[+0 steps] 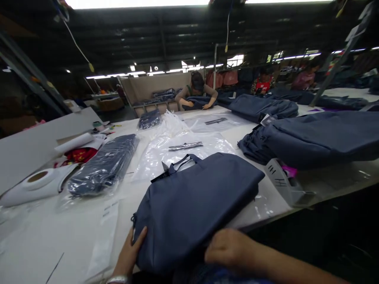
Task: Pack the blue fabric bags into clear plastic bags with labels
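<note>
A dark blue fabric bag [198, 201] lies at a slant over the front edge of the table, with its carry handles [180, 161] and a dark tag on the far side. My left hand [130, 250] grips the bag's left end, the thumb on top and the fingers partly hidden beside it. Close against the near edge of the bag, my right hand [226, 248] is closed in a fist; whatever is inside its fingers is hidden. Just behind the bag, clear plastic bags [156, 157] with a printed dark strip lie flat on the white table [130, 213].
To the left lies a plastic-wrapped blue bag [103, 165] beside a roll of tape [37, 179]. Blue bags [319, 138] are piled at the right, behind a white holder [281, 179]. A co-worker [197, 88] bends over the far end of the table.
</note>
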`<state>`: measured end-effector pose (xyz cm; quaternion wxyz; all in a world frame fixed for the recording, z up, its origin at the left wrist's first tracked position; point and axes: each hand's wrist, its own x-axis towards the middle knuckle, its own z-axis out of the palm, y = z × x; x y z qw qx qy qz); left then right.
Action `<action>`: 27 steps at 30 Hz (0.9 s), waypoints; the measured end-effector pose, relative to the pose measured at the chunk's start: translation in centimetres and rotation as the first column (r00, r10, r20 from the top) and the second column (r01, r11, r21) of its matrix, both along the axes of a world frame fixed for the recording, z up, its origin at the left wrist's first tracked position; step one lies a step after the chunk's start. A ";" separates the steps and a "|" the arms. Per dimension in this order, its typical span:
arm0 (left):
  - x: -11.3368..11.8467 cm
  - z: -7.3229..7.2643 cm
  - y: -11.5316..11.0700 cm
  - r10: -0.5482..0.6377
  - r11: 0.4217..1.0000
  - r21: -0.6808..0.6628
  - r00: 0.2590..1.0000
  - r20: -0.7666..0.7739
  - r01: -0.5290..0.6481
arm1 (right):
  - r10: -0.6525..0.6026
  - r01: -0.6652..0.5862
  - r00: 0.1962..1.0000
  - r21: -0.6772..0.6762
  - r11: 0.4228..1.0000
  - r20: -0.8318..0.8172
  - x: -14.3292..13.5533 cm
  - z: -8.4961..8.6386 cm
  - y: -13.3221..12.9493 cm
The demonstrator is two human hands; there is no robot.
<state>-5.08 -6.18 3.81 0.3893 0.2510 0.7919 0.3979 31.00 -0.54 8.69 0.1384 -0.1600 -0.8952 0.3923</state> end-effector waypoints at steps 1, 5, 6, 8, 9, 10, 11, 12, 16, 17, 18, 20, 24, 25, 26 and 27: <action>0.0 0.6 -0.3 -0.018 1.000 0.013 0.976 -0.218 0.021 | -0.070 0.071 0.998 0.193 0.979 -0.010 1.4 1.0 1.3; 4.1 4.1 -1.4 -0.071 0.934 0.187 0.671 -0.738 0.304 | -0.341 0.218 0.932 0.563 0.797 0.122 6.5 2.4 6.5; 5.8 4.7 -1.5 -0.153 0.883 0.169 0.610 -0.777 0.438 | -0.402 0.237 0.904 0.607 0.759 0.149 7.6 2.0 7.7; 9.0 4.9 -1.3 -0.385 0.731 0.018 0.435 -0.814 0.682 | -0.505 0.283 0.846 0.660 0.696 0.170 9.3 0.4 9.7; 10.1 4.6 -1.0 -0.472 0.650 -0.073 0.326 -0.819 0.757 | -0.548 0.314 0.820 0.669 0.674 0.167 9.9 -0.5 10.5; 10.7 4.1 -0.7 -0.524 0.589 -0.158 0.226 -0.821 0.793 | -0.583 0.347 0.797 0.670 0.657 0.159 10.2 -1.4 11.0; 10.9 3.5 -0.3 -0.541 0.557 -0.218 0.151 -0.827 0.801 | -0.608 0.378 0.780 0.663 0.646 0.148 10.4 -2.2 11.2; 10.5 2.9 0.0 -0.530 0.553 -0.251 0.103 -0.842 0.795 | -0.625 0.404 0.769 0.653 0.641 0.137 10.4 -2.9 11.1; 6.6 1.0 0.3 -0.350 0.641 -0.247 -0.010 -0.937 0.726 | -0.611 0.430 0.778 0.586 0.687 0.146 9.4 -3.9 7.8; 5.8 0.6 0.0 -0.309 0.660 -0.245 -0.041 -0.950 0.710 | -0.583 0.410 0.794 0.556 0.723 0.172 9.2 -3.7 6.7; 5.4 0.3 -0.3 -0.283 0.668 -0.255 -0.079 -0.956 0.699 | -0.546 0.382 0.812 0.518 0.765 0.207 8.9 -3.3 5.7; 5.6 -0.6 -1.0 -0.271 0.660 -0.305 -0.161 -0.949 0.687 | -0.461 0.320 0.842 0.430 0.844 0.279 8.3 -1.9 4.4; 7.2 -2.0 -1.8 -0.258 0.664 -0.373 -0.270 -0.928 0.648 | -0.297 0.227 0.916 0.260 0.939 0.271 4.3 2.1 5.5; 7.4 -2.2 -1.8 -0.254 0.669 -0.381 -0.285 -0.924 0.638 | -0.251 0.197 0.942 0.238 0.951 0.224 2.4 3.1 6.4; 7.5 -2.2 -1.8 -0.250 0.671 -0.390 -0.302 -0.920 0.630 | -0.200 0.160 0.966 0.227 0.961 0.166 0.3 3.8 7.6; 7.4 -2.1 -1.7 -0.246 0.671 -0.399 -0.320 -0.915 0.625 | -0.149 0.121 0.983 0.236 0.964 0.104 -2.1 4.2 8.9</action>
